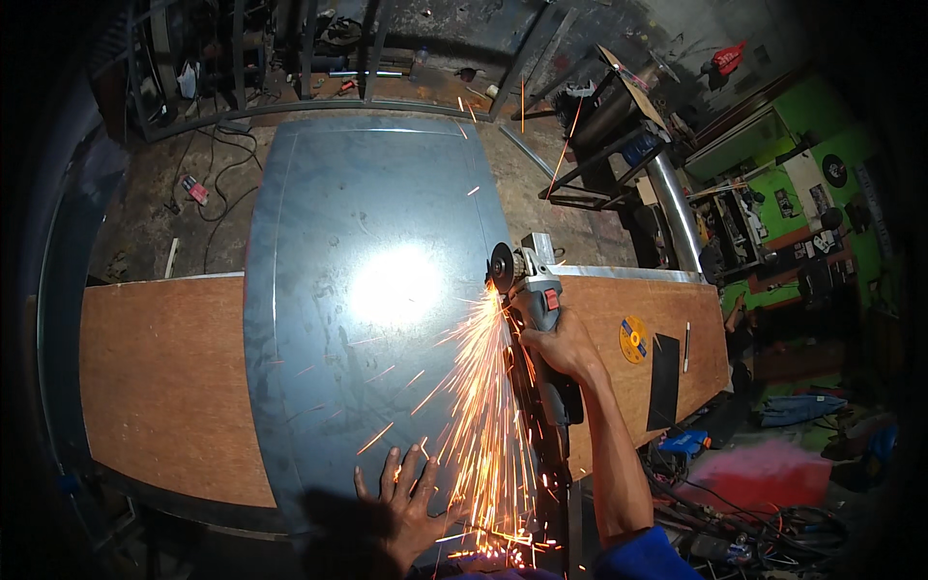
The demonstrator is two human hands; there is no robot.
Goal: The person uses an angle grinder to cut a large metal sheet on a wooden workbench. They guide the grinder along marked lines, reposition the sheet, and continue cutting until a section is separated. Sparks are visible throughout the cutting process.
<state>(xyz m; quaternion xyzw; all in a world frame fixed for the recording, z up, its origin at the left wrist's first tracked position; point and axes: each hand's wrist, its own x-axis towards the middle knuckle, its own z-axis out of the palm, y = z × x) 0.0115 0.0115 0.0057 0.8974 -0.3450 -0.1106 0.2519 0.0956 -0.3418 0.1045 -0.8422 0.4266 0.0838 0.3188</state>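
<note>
My right hand (568, 345) is wrapped round the body of an angle grinder (535, 290), dark with a red switch. Its disc (502, 267) meets the right side of a large grey metal sheet (367, 203), and a fan of orange sparks (488, 406) streams back toward me. My left hand (408, 498) lies spread and flat near the sheet's close edge, just left of the sparks. A dark metal bar (551, 464) runs beneath the grinder along the sheet's right side; sparks partly hide it.
The sheet lies across a brown wooden tabletop (164, 387). On its right part are a yellow disc (633, 339), a dark flat strip (664, 382) and a pen-like stick (687, 346). Metal frames (372, 101) stand beyond; cables (227, 184) trail on the floor.
</note>
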